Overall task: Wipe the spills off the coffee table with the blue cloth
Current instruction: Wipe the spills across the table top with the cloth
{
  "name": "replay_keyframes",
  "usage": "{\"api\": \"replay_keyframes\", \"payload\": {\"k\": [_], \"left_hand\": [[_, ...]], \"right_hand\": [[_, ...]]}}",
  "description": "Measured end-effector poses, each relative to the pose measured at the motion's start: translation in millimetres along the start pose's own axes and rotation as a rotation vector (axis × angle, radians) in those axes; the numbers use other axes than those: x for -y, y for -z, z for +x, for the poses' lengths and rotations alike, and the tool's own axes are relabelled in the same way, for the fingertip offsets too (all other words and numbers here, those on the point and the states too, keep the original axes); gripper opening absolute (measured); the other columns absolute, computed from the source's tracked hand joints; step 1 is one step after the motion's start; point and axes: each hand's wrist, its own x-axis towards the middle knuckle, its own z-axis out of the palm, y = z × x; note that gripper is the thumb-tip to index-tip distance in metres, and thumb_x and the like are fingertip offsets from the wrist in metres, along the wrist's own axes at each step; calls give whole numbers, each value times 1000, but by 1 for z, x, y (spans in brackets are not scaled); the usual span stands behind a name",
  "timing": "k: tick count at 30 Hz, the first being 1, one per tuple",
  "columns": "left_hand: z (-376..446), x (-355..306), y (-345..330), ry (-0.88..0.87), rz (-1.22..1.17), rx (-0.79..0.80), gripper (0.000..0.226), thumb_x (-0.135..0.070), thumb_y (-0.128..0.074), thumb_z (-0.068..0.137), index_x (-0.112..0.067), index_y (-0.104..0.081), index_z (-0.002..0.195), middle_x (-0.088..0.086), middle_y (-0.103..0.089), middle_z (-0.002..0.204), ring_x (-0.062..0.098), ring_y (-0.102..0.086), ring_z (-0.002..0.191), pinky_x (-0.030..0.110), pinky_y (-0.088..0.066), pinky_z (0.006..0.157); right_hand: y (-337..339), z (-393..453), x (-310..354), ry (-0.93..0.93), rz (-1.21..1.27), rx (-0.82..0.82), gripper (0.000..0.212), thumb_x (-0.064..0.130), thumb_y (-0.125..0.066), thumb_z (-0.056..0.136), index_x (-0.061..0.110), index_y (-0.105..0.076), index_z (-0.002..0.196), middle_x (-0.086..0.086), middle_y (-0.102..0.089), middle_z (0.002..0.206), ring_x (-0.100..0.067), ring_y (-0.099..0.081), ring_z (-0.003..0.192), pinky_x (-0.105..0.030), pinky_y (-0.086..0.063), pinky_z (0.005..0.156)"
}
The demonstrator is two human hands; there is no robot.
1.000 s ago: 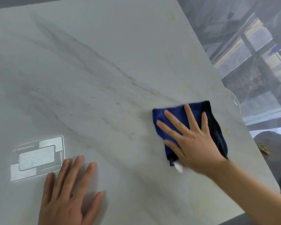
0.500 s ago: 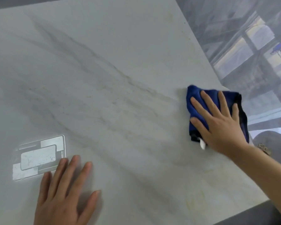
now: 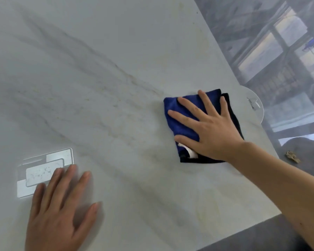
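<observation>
My right hand (image 3: pixel 209 129) presses the folded blue cloth (image 3: pixel 181 122) flat, fingers (image 3: pixel 184 117) spread apart; it has swept back from the bench (image 3: pixel 116 51) edge toward the middle. My left hand (image 3: pixel 58 211) rests open, bracing. Faint yellowish stains remain nearer me, so wiping isn't finished.

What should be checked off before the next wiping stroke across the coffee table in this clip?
1. Right hand flat on the blue cloth, fingers spread: ok.
2. Cloth folded and lying fully on the coffee table, short of the right edge: ok.
3. Left hand flat on the tabletop, clear of the cloth: ok.
4. Yellowish marks near the table's front corner not yet wiped: not ok.
5. Whether those marks are spills or marble veining: cannot tell.
6. Clear corner guard at the table's right edge, close to the cloth: ok.
</observation>
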Motion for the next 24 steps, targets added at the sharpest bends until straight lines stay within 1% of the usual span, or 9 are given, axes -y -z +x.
{"api": "replay_keyframes", "payload": {"k": [4,8,12,15,17,19,22,23,24], "left_hand": [[1,-3,3,19,-8,29,71,-64,-21,90,-13,-55,128,12,-45,141,26,-27,136,44,-18,111],[0,-2,6,25,-12,69,72,-64,-18,90,-15,-51,132,9,-41,144,25,-26,137,37,-9,114],[1,-1,6,17,16,80,72,-63,-16,91,-15,-49,133,10,-41,144,26,-24,137,43,-13,111],[2,-3,8,20,22,87,72,-64,-16,91,-15,-49,133,9,-41,144,26,-24,137,44,-14,110],[2,-2,7,18,17,97,72,-64,-16,91,-15,-48,134,8,-40,144,25,-23,138,42,-13,112],[1,-2,6,19,16,101,72,-64,-16,90,-16,-48,134,6,-39,145,23,-20,139,38,-10,113],[1,-1,6,28,22,96,73,-65,-17,90,-17,-49,134,6,-39,146,23,-22,139,42,-13,112],[1,0,6,26,30,98,74,-65,-16,90,-16,-49,134,6,-39,146,23,-23,139,43,-13,111],[0,0,5,26,31,99,74,-65,-16,90,-15,-49,134,7,-39,146,23,-23,138,44,-14,111]], "right_hand": [[0,-1,-14,-115,20,-25,64,73,-3,80,53,0,142,16,-2,157,-27,6,145,-62,-1,110],[-3,-31,-7,-162,80,-32,65,67,-12,83,45,-15,145,13,-8,157,-30,2,145,-64,-4,108],[-10,-71,16,-6,22,-26,60,61,-23,88,36,-31,142,6,-20,152,-40,-12,141,-71,-19,103],[-12,-85,41,159,-13,-10,55,57,-29,89,37,-38,139,3,-35,149,-48,-25,135,-75,-26,95],[-15,-82,59,267,-38,7,54,57,-28,90,39,-35,140,6,-36,149,-47,-26,135,-74,-25,96],[-17,-66,69,292,-38,8,54,59,-25,91,41,-31,142,9,-33,150,-43,-23,138,-73,-22,100],[-9,-29,68,169,22,-35,54,59,-23,90,44,-31,141,10,-30,151,-40,-20,140,-71,-16,103],[-6,-20,63,115,37,-34,55,60,-20,89,45,-27,142,11,-26,153,-38,-15,142,-70,-11,104],[-6,-14,56,62,39,-28,57,62,-14,88,47,-18,143,12,-17,156,-35,-7,144,-68,-6,106]]}}
